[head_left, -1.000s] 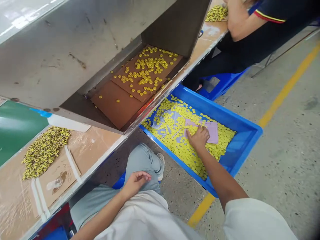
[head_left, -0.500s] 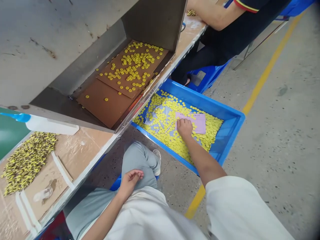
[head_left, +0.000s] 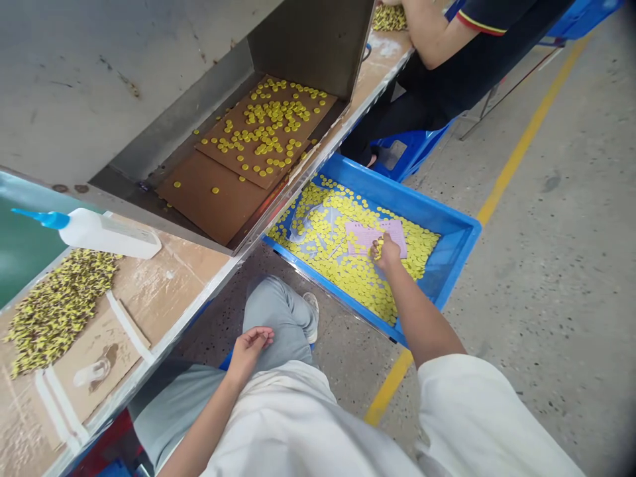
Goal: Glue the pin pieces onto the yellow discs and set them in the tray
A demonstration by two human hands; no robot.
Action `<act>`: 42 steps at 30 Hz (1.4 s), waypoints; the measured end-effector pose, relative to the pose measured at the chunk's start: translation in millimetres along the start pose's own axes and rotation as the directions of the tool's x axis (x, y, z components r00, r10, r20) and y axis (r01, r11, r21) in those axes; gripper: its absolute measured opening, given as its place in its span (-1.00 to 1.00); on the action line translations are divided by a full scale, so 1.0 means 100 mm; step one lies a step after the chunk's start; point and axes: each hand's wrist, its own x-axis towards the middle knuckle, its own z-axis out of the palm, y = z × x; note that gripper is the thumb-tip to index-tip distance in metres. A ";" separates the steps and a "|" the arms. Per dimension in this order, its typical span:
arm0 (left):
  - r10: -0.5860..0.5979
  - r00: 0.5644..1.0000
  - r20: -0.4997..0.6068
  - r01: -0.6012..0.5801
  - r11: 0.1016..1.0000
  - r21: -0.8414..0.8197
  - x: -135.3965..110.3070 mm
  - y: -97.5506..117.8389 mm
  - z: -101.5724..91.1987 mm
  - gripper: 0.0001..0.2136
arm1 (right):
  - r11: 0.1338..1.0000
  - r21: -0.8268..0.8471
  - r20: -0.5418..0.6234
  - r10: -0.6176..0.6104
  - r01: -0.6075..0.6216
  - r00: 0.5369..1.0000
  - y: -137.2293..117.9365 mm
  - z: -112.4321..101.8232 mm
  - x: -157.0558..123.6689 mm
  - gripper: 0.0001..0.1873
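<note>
While the right arm stretches forward and down to the floor, the right hand [head_left: 386, 253] is curled over the blue crate [head_left: 460, 248], with the fingers closed around a small bunch of yellow discs [head_left: 378, 248]. These discs are just above the pink paper slip [head_left: 365, 236], which lies flat on the layer of yellow discs that fills the crate. A clear plastic sheet [head_left: 311, 222] lies on the discs at the far left part of the crate. The left arm is bent, and the left hand [head_left: 252, 347] rests on the person's lap over the grey trousers, palm turned up, fingers loosely curled and holding nothing.

On the left, the workbench [head_left: 163, 291] carries a heap of yellow-and-black pieces [head_left: 52, 305] and a white bottle with a blue nozzle [head_left: 102, 233] lying on its side. Beyond it, a metal chute [head_left: 308, 40] opens on brown cardboard sheets [head_left: 218, 195] with more yellow discs scattered. At the top, another person's arm [head_left: 427, 33] rests on the bench near a second small heap.
</note>
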 end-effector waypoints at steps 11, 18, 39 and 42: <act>0.161 0.984 -0.075 -0.126 0.932 0.339 0.21 -0.42 -0.40 -0.47 | 0.874 0.442 0.144 0.154 -0.202 0.978 -0.13 -0.22 -0.31 -0.49; 0.344 0.938 0.039 -0.304 0.762 0.571 0.35 -0.46 -0.13 -0.45 | 0.883 0.423 0.044 0.205 -0.204 0.978 -0.25 -0.09 -0.33 -0.47; 0.371 0.920 0.128 -0.303 0.465 0.832 0.41 -0.56 0.10 -0.31 | -0.009 -0.272 0.893 -0.374 0.962 0.249 -1.58 3.61 -1.50 -0.41; 0.368 0.922 0.118 -0.293 0.463 0.836 0.40 -0.54 0.08 -0.31 | -0.092 -0.245 0.933 -0.292 0.965 0.210 -1.59 4.13 -1.47 -0.47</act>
